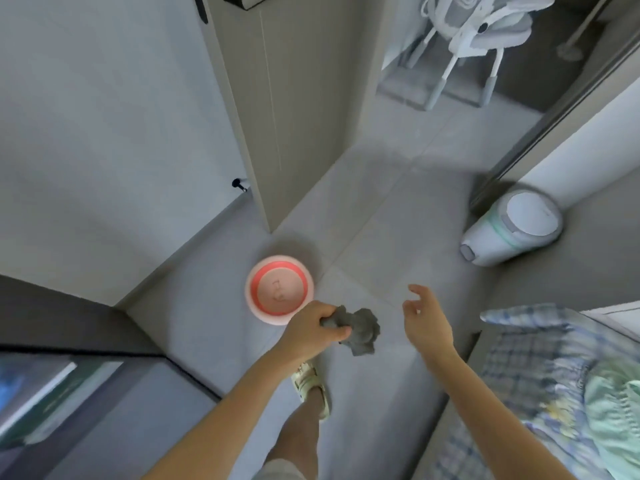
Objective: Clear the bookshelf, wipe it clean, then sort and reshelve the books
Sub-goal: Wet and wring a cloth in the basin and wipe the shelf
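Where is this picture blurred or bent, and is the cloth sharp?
Head view: the checked bedding at lower right is motion-smeared; the wide lens bows the door edge; the grey cloth in the left hand is soft but readable.

Cloth (362, 329): plain mid grey, no print.
Basin (251, 296): pale pink rim and outer wall, coral-red ring inside, paler pink bottom.
Floor (381, 202): light grey tiles with thin, faint joints.
Bin (512, 230): white body with one mint-green band; the lid panel is grey.
Bedding (519, 358): blue-and-white check.
Fabric (609, 410) lying on the bedding: plain mint green.
Slipper (308, 382): cream.
Door (294, 98): beige with fine vertical lines.
Wall (86, 98): white.
Doorstop (239, 184): black.
Chair (498, 27): white frame, grey seat.
Cabinet top (52, 313): dark grey.
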`<state>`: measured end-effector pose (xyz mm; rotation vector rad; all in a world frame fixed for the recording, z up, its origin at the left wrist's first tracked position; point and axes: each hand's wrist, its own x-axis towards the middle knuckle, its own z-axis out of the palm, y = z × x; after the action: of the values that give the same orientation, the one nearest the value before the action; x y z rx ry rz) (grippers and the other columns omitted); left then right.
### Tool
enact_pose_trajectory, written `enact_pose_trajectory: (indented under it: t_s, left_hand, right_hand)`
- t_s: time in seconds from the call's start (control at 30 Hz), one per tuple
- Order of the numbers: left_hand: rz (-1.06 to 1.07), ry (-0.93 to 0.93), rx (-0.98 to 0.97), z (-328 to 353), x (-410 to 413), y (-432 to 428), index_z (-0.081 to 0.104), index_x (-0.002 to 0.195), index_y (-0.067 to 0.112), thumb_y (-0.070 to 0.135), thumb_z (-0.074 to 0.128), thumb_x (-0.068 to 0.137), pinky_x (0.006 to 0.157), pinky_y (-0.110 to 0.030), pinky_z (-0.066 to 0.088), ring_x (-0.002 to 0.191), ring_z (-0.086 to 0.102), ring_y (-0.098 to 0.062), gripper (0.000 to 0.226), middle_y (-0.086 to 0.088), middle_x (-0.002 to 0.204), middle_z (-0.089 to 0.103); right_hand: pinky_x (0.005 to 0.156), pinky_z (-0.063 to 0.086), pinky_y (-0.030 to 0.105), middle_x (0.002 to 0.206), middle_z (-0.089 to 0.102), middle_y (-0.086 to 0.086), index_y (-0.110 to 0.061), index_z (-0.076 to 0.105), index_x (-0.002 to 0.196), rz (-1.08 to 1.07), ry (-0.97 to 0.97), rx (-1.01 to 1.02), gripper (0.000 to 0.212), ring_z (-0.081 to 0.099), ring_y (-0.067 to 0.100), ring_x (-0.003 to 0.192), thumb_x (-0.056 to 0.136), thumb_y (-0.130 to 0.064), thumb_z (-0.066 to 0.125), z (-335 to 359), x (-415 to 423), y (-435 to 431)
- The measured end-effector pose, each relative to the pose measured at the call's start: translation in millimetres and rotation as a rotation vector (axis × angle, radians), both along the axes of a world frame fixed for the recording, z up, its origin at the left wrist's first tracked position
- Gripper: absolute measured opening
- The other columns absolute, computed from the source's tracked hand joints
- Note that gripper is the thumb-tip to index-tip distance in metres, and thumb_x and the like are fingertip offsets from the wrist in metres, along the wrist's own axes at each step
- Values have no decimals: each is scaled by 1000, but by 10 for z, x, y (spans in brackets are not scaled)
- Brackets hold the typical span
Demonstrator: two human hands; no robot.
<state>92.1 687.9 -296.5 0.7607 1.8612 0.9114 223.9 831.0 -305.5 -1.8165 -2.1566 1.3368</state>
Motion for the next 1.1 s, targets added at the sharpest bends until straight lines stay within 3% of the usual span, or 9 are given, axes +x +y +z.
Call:
enact_pose_trajectory:
  t_s: [0.2, 0.33, 0.4, 0.5, 0.63, 0.77, 0.93, 1.03, 1.1]
  left_hand:
    - [7, 171, -66, -688, -897, 611, 34, 46, 15, 51, 62, 65, 64, -27, 22, 73, 37, -21, 50, 1, 58, 31]
    - [110, -154, -129, -1167, -1273, 850, 58, 67, -5, 33, 77, 77, 61, -18, 28, 76, 43, -16, 43, -14, 80, 46]
    - [206, -282, -149, -1457, -1406, 942, 68, 78, 5, 27, 80, 72, 71, -22, 40, 81, 55, -12, 26, -11, 87, 58]
    - [448, -436, -179, -2008, -1603, 1023, 67, 81, 13, 15, 68, 58, 77, -31, 50, 81, 62, -14, 24, -5, 84, 65]
    - [687, -478, -261, -2898, -1771, 1071, 53, 91, 10, -13, 56, 70, 69, -33, 48, 83, 55, -25, 31, -16, 98, 57]
    - [807, -425, -383, -3825, -1748, 1119, 49, 107, 16, -10, 55, 78, 56, -30, 49, 68, 55, -20, 40, -11, 99, 54]
    - [728, -277, -469, -4954, -1708, 1150, 44, 118, 17, -6, 56, 81, 67, -37, 53, 76, 58, -28, 45, -1, 86, 54]
    - [618, -189, -444, -5550, -1749, 1200, 53, 121, 13, -6, 56, 81, 78, -31, 51, 90, 57, -23, 44, -2, 99, 59]
    - [558, -139, -443, -5893, -1777, 1241, 62, 112, 12, -7, 58, 80, 83, -25, 47, 95, 55, -20, 38, -2, 101, 60]
  right_hand:
    - [94, 32, 23, 140, 48, 5, -15, 44, 140, 169, 192, -412, 40, 47, 12, 117, 100, -8, 45, -685, -1036, 512]
    - [106, 25, 29, 146, 41, 2, -21, 23, 152, 153, 162, -795, 68, 38, 20, 136, 94, -33, 58, -1427, -1576, 732]
    - [101, 39, 35, 128, 59, 4, -15, 40, 144, 42, 137, -1001, 82, 57, 21, 116, 76, -49, 73, -1875, -1743, 790]
    - [69, 51, 34, 92, 68, 13, -2, 68, 109, -133, 213, -1259, 40, 66, 24, 77, 86, -35, 62, -2461, -1944, 816]
    - [76, 54, 33, 105, 68, 15, -1, 68, 106, -260, 212, -1178, 29, 66, 27, 93, 85, -19, 62, -3237, -2082, 808]
    - [56, 52, 20, 78, 73, 3, -11, 67, 93, -218, 125, -1035, 10, 67, 17, 74, 93, -17, 59, -3995, -2131, 786]
    - [63, 54, 24, 82, 69, 3, -12, 62, 94, -159, 41, -964, 25, 67, 16, 72, 86, 11, 56, -4893, -2093, 794]
    - [49, 49, 19, 81, 63, 5, -9, 58, 101, -170, -16, -894, 27, 62, 12, 61, 87, 14, 51, -5370, -2115, 805]
    - [55, 50, 22, 86, 63, 7, -7, 58, 108, -206, -23, -877, 28, 62, 13, 65, 89, 11, 50, -5692, -2128, 837]
